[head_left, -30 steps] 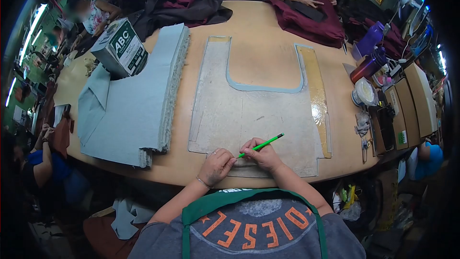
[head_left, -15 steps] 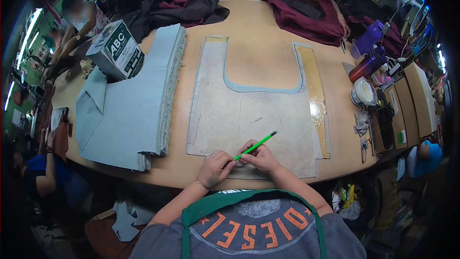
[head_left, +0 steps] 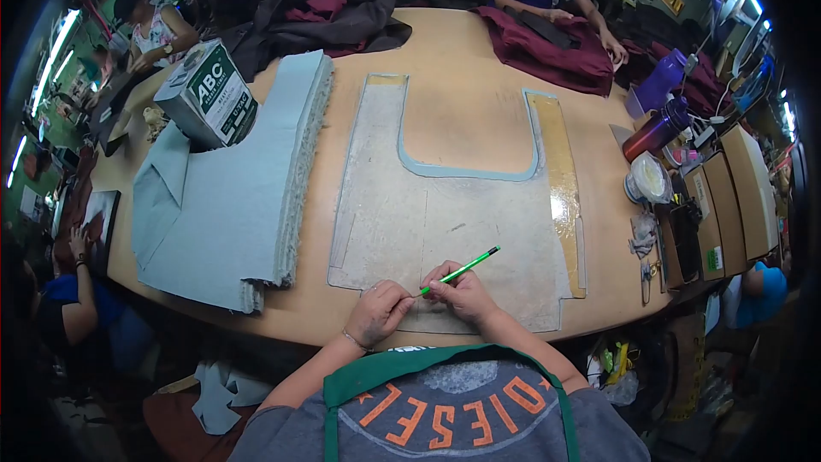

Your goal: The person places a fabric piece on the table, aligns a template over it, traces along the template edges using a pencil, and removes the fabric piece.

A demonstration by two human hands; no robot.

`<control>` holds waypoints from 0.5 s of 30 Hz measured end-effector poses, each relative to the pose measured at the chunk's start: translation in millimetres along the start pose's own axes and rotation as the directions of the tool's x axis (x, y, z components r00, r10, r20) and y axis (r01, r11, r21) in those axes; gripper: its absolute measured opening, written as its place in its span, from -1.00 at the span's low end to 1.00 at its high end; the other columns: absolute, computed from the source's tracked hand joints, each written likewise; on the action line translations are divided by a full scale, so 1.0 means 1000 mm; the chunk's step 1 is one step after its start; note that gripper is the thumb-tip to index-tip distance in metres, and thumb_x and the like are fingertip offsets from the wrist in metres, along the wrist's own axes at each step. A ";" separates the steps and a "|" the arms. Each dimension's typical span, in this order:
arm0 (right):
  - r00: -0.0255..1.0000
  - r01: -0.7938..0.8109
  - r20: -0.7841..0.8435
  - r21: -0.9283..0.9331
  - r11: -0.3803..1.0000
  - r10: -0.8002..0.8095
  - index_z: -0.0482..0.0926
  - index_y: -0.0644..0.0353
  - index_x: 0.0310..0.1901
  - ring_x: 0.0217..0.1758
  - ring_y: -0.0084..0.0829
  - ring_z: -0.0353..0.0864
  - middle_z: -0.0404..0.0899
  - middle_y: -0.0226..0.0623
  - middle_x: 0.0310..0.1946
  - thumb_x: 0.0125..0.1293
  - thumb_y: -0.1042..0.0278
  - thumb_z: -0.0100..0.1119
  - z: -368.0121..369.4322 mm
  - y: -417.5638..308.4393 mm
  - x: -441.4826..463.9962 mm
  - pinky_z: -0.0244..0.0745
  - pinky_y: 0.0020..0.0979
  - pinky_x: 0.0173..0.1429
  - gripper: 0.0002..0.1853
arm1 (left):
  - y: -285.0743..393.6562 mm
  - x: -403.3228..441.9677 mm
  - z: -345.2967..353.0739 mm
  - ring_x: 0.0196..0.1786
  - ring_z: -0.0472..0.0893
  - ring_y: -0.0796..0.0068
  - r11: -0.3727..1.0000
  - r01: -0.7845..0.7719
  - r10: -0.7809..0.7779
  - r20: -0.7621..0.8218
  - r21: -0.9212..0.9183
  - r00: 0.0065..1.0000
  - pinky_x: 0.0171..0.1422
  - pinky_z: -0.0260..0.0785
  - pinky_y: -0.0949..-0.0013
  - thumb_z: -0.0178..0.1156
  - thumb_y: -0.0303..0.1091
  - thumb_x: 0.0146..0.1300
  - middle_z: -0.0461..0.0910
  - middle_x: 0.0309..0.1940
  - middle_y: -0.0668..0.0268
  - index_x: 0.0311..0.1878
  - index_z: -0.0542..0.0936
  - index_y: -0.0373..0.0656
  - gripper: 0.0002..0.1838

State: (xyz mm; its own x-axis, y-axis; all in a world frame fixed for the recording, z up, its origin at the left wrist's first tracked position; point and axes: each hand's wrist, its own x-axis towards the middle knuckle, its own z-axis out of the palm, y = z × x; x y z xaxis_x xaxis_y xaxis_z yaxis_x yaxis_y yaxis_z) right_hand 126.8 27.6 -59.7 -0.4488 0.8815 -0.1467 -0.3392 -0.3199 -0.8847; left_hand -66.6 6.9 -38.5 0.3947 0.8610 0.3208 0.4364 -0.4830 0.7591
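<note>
A flat, U-notched pattern sheet (head_left: 462,231) with a yellow strip down its right side lies on the wooden table (head_left: 462,34). Over its near edge, my right hand (head_left: 457,291) grips a green pencil (head_left: 466,267), whose dark end points up and right. My left hand (head_left: 379,310) is closed just left of the pencil's lower end, fingers pinched together; whatever is between them is too small to name. Left of the sheet sits a thick stack of light blue-grey fabric (head_left: 227,214), with a metal ABC can (head_left: 209,94) at its upper left.
Dark and maroon cloth (head_left: 342,17) lies at the far left. Across the table, a co-worker's hands touch maroon fabric (head_left: 547,51). Along the right edge stand a purple bottle (head_left: 657,130), a wrapped roll (head_left: 648,180), scissors (head_left: 647,278) and cardboard boxes (head_left: 731,197).
The pencil's dark end has shifted slightly right and down, while my hands stay close together. Co-workers' arms across the table and at the left have moved.
</note>
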 end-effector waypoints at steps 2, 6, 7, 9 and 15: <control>1.000 0.019 0.011 0.025 1.000 -0.019 0.44 0.23 -0.32 -0.40 -0.60 0.48 0.51 -0.35 -0.41 0.22 0.36 0.15 0.001 0.001 0.000 0.42 -0.56 -0.30 -0.86 | 0.001 0.000 -0.001 -0.38 0.48 0.20 1.000 0.000 0.000 0.011 -0.008 1.000 -0.32 0.33 0.27 0.17 -0.35 0.11 0.47 -0.48 0.23 -0.41 0.47 -0.20 -0.87; 0.999 0.023 0.023 0.053 0.998 -0.024 0.46 0.23 -0.34 -0.38 -0.59 0.48 0.51 -0.34 -0.38 0.22 0.39 0.15 0.001 0.000 0.001 0.42 -0.56 -0.29 -0.88 | 0.000 0.002 -0.003 -0.38 0.47 0.23 1.000 -0.003 0.004 0.048 -0.028 0.999 -0.29 0.32 0.30 0.19 -0.34 0.09 0.47 -0.47 0.22 -0.39 0.49 -0.21 -0.85; 1.000 0.012 0.026 0.055 0.998 -0.014 0.46 0.23 -0.34 -0.37 -0.59 0.48 0.52 -0.34 -0.37 0.22 0.39 0.15 0.001 -0.001 0.000 0.42 -0.56 -0.28 -0.89 | 0.000 0.001 -0.002 -0.38 0.46 0.24 0.999 0.002 0.000 0.054 -0.036 0.999 -0.28 0.30 0.31 0.19 -0.35 0.09 0.48 -0.46 0.22 -0.38 0.49 -0.21 -0.86; 0.998 -0.018 0.059 0.041 0.999 0.016 0.42 0.22 -0.35 -0.32 -0.55 0.48 0.50 -0.28 -0.30 0.22 0.45 0.11 -0.001 -0.001 0.000 0.42 -0.53 -0.25 -0.92 | -0.003 -0.001 -0.002 -0.37 0.47 0.24 0.999 0.009 -0.007 0.066 -0.034 0.998 -0.28 0.31 0.30 0.20 -0.32 0.09 0.48 -0.46 0.22 -0.37 0.50 -0.21 -0.84; 0.996 -0.022 0.092 0.064 0.998 0.016 0.44 0.22 -0.34 -0.32 -0.56 0.48 0.51 -0.30 -0.31 0.22 0.42 0.13 -0.002 -0.003 0.002 0.43 -0.54 -0.24 -0.91 | -0.002 -0.001 -0.001 -0.36 0.48 0.23 1.000 -0.014 0.015 0.038 -0.014 0.999 -0.28 0.31 0.29 0.19 -0.28 0.11 0.49 -0.45 0.22 -0.35 0.50 -0.21 -0.81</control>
State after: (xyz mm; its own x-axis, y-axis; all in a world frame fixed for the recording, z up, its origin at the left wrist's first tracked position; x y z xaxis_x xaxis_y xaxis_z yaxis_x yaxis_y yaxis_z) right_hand 128.3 30.8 -58.0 -0.5282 0.8407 -0.1196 -0.3815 -0.3608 -0.8511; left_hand -68.4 7.2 -39.3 0.4317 0.8470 0.3103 0.4193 -0.4930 0.7623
